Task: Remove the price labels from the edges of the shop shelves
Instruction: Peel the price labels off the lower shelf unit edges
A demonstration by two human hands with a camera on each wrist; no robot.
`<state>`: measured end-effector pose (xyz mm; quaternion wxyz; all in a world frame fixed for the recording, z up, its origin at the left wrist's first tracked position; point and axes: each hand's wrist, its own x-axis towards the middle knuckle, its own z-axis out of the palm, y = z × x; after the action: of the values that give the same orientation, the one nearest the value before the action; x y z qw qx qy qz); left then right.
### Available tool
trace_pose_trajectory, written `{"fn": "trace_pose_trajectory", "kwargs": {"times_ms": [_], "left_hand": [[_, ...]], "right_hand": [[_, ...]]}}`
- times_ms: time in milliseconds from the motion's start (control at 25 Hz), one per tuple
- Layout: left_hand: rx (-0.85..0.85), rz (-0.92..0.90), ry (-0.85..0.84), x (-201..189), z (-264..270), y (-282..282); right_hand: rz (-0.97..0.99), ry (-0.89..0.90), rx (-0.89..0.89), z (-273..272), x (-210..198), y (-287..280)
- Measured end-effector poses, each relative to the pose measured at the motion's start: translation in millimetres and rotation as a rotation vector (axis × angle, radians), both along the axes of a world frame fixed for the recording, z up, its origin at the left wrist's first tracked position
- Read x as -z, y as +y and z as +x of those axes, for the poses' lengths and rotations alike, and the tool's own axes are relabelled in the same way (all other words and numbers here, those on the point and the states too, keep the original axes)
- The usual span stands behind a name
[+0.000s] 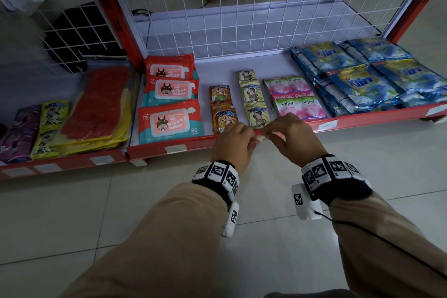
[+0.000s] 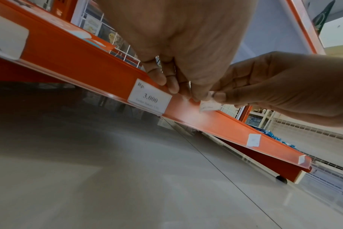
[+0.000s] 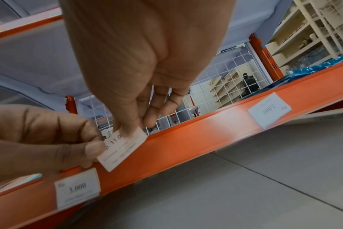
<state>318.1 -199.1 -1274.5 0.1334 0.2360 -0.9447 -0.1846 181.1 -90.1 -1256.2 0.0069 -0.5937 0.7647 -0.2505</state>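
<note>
White paper, small and rectangular, is making up the price label (image 3: 123, 148) that both hands are pinching at the orange front edge (image 3: 196, 136) of the bottom shelf. Its print is starting "11.0", the rest hiding under the right hand's (image 3: 139, 65) fingers (image 3: 127, 124), which are curling onto its upper part, while the left hand's (image 3: 39, 136) thumb and forefinger are nipping its left end. It is sitting tilted against the edge strip, one corner hanging below. In the head view the label is showing only as a pale sliver between the knuckles. Another label reading "3.000" (image 3: 77, 188) is sitting in the strip just left of it, and a third (image 3: 269, 109) is lying well to the right, its print upside down and faint. On the shelf behind the hands, wipes packs (image 1: 170, 104), drink sachets (image 1: 254, 99), pink Soffell sachets (image 1: 295, 97) and blue Klin packets (image 1: 362, 75) are lying in rows.
</note>
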Motion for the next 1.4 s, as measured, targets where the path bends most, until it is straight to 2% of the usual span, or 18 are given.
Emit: {"fn": "trace_pose_trajectory", "kwargs": {"times_ms": [120,240,400,640,800,1160,1400], "left_hand": [[-0.014,0.019,0.032,-0.4,1.9,1.1],[-0.030,0.039,0.032,-0.5,2.1,4.8],[-0.046,0.049,0.007,-2.2,-0.1,7.8],[-0.027,-0.078,-0.136,-1.3,-3.1,7.9],[-0.030,-0.107,-0.171,-1.2,-4.8,8.8],[-0.009,-0.162,-0.226,-3.8,-4.8,10.1],[-0.019,-0.190,-0.280,-4.7,-7.2,11.4]], "right_hand": [[-0.116,-0.122,0.097,-3.4,3.0,3.0],[-0.226,-0.153,0.193,-9.4,4.8,4.6],[-0.175,-0.153,0.177,-8.3,8.9,0.6],[-0.131,-0.102,0.133,-10.0,16.9,1.7],[-0.029,0.053,0.141,-8.2,18.3,6.6],[0.041,0.163,0.105,-11.0,15.6,7.4],[0.046,0.130,0.123,-11.4,18.7,8.0]]}}
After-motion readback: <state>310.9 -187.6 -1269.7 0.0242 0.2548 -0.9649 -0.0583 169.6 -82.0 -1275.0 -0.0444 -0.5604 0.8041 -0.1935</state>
